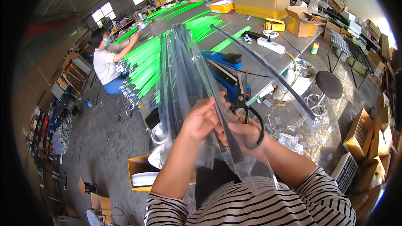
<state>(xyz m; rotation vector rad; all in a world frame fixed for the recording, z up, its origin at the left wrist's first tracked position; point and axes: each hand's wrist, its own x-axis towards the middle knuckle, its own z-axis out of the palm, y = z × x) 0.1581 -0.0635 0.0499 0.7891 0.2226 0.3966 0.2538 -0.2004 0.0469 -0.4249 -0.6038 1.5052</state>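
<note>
1. Striped sleeves are sitting closest to the camera, with both bare arms reaching up from them.
2. Left hand is closing its fingers around a bunch of long clear plastic bags and pinching them tight.
3. Those bags are standing up in front of the person, with long dark strips inside, and are leaning away over the table edge.
4. Right hand is gripping black scissors, with fingers through the handle loops and the blades pointing up beside the bags.
5. Another bagged dark strip is slanting off to the right.
6. Behind the hands, a blue machine is resting on the grey table.
7. Bright green strips are lying across the table.
8. A person in a white shirt is sitting at the table's left side.
9. A round black stool is standing on the right.
</note>
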